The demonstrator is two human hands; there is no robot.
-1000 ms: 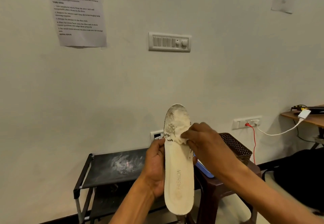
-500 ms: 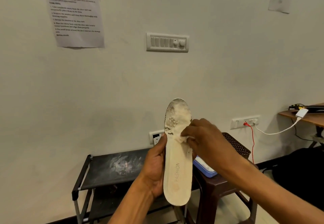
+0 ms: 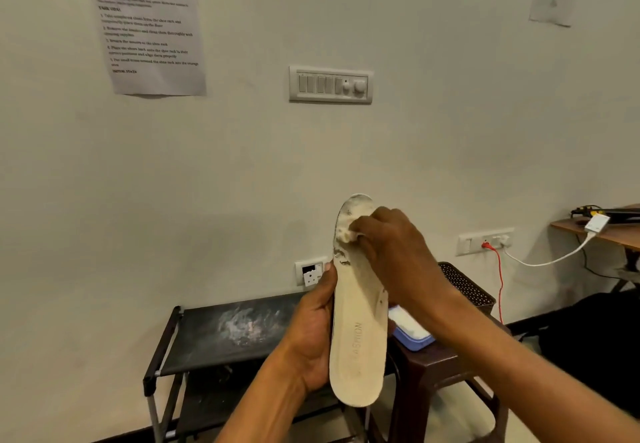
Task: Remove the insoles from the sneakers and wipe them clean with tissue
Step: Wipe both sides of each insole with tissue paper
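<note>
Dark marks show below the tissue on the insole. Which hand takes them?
Right. The right hand pinches the tissue against the insole just above the marks; the left hand grips the insole's edge, holding it upright.

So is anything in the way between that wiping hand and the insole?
Only the crumpled white tissue, which the right hand presses against the toe end of the worn cream insole. Nothing else visible intervenes; the left hand grips the insole's edge lower down.

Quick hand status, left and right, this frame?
Left hand: grips the cream foam insole by its edge, holding it upright.
Right hand: pinches a crumpled white tissue against the insole's toe end.
</note>
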